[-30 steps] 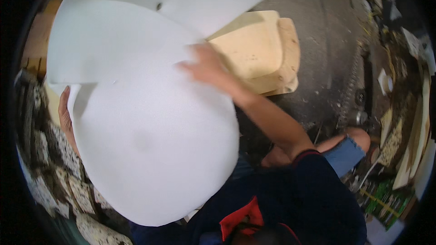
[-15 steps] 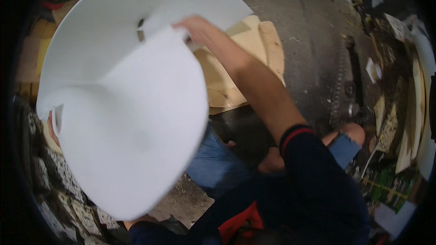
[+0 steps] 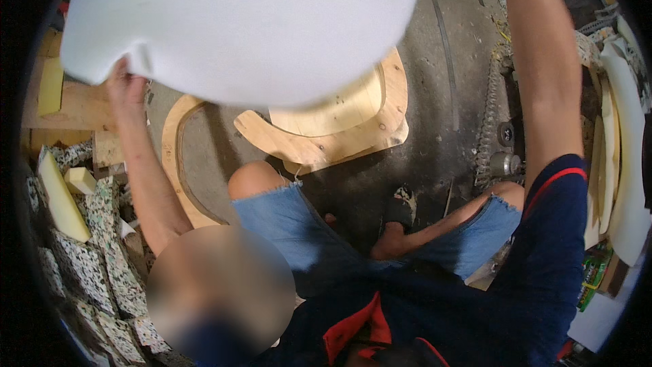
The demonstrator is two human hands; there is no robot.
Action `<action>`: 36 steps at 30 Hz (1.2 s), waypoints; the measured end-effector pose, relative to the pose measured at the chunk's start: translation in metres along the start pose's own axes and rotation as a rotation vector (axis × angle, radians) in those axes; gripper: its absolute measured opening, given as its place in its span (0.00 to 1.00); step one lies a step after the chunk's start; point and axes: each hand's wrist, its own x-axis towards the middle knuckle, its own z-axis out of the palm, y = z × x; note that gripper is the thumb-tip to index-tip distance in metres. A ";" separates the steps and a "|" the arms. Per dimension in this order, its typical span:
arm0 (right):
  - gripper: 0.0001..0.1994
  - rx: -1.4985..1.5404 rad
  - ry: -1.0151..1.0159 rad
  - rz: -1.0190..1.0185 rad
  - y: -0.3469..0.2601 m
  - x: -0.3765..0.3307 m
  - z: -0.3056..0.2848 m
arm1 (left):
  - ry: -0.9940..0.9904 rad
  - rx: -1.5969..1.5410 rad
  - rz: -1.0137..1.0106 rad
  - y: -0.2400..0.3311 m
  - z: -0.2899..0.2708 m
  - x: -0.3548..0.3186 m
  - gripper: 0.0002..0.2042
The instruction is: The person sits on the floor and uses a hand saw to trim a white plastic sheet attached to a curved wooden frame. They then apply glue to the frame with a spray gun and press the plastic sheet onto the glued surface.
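While the left hand (image 3: 124, 81) pinches the lower edge of a large white foam sheet (image 3: 244, 24), its forearm rises straight from below. Right arm reaches up out of frame; its grip cannot be told. Sheet: smooth, rounded, held overhead above curved plywood seat frames (image 3: 333, 129) on the floor.

Your right hand is cut off by the top edge. The white foam sheet (image 3: 244, 24) hides your left hand's (image 3: 124, 85) fingertips and part of the wooden frames (image 3: 326, 129).
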 end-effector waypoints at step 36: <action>0.14 1.211 -0.675 0.805 0.066 -0.318 0.332 | 0.091 0.834 -0.563 -0.187 -0.088 -0.145 0.08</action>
